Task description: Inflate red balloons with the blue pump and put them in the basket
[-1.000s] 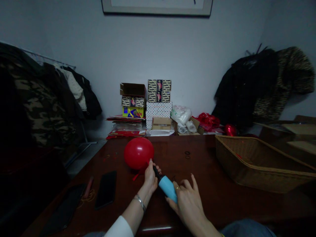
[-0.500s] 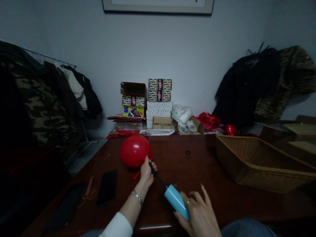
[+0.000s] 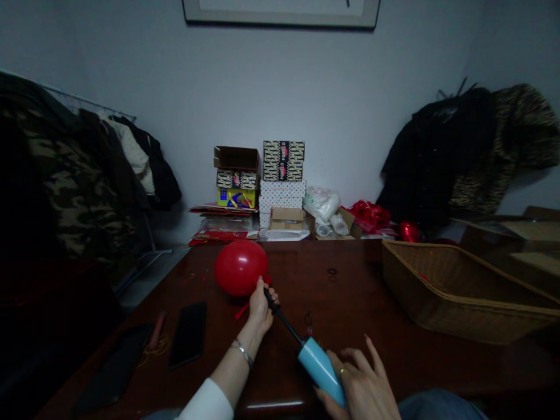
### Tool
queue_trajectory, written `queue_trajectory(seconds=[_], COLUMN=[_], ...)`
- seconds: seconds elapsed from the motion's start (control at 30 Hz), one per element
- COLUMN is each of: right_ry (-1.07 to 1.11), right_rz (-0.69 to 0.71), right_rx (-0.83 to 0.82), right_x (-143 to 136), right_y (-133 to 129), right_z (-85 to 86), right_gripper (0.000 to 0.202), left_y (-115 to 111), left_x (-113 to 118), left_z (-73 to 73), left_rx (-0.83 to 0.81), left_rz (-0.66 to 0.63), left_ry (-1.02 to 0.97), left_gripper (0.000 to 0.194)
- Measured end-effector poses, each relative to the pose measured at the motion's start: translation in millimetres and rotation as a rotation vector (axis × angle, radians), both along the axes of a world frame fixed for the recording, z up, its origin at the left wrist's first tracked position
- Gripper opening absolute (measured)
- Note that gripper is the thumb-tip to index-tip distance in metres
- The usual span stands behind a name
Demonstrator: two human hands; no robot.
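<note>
A red balloon (image 3: 241, 268), rounded and inflated, rests on the table at its left middle. Close to its neck, my left hand (image 3: 261, 306) is closed around the black end of a balloon pump; the fingers hide where balloon and pump meet. The pump's blue barrel (image 3: 321, 370) slants down to the right, joined to that end by a thin black rod. Thumb and forefinger of my right hand (image 3: 363, 379) grip the barrel near its lower end, while other fingers stick out. A red strip (image 3: 241, 311) hangs below the balloon.
A wicker basket (image 3: 464, 312) stands at the right. Left of my arm lie a black phone (image 3: 188, 334), another dark flat object (image 3: 116, 364) and yellow cord (image 3: 154, 350). Small dark bands (image 3: 333, 272) lie mid-table. Stacked boxes (image 3: 283, 201) line the wall behind.
My right hand and the blue barrel have moved slightly down and to the right, showing more black rod. My left hand and the balloon stay nearly where they were.
</note>
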State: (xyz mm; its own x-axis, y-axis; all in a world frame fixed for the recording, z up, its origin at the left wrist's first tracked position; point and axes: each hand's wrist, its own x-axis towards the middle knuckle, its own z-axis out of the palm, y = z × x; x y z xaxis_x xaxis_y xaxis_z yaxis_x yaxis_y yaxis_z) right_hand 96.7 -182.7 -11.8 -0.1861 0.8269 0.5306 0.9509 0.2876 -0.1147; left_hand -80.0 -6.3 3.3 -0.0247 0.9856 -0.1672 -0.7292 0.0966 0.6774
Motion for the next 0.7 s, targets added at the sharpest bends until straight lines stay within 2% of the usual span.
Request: queue_trajectory(seconds=[0.13,0.33,0.47,0.7], right_ry=[0.012,0.006,-0.01,0.036], right_rz=[-0.054,-0.102,-0.112,-0.098], right_rx=[-0.096,-0.146,-0.129,-0.105], right_x=[-16.3,-37.0,-45.4,-45.7], right_y=[9.8,34.1,40.9,27.9], right_z=[16.3,33.6,37.1,35.0], right_gripper=[0.043,0.039,0.036,0.037], left_y=[-7.0,-13.8,-14.8,-14.6], left_x=[9.2,19.2,16.8,11.3], left_z=[-2.6,-7.3,-2.2,4.9], left_rx=[-0.003,-0.031,-0.025,-0.005], left_rz=[-0.016,-0.029,-0.023,-0.046], left_ry=[-0.004,0.016,0.025,0.048], left_gripper=[0.039,0.042,0.044,0.043])
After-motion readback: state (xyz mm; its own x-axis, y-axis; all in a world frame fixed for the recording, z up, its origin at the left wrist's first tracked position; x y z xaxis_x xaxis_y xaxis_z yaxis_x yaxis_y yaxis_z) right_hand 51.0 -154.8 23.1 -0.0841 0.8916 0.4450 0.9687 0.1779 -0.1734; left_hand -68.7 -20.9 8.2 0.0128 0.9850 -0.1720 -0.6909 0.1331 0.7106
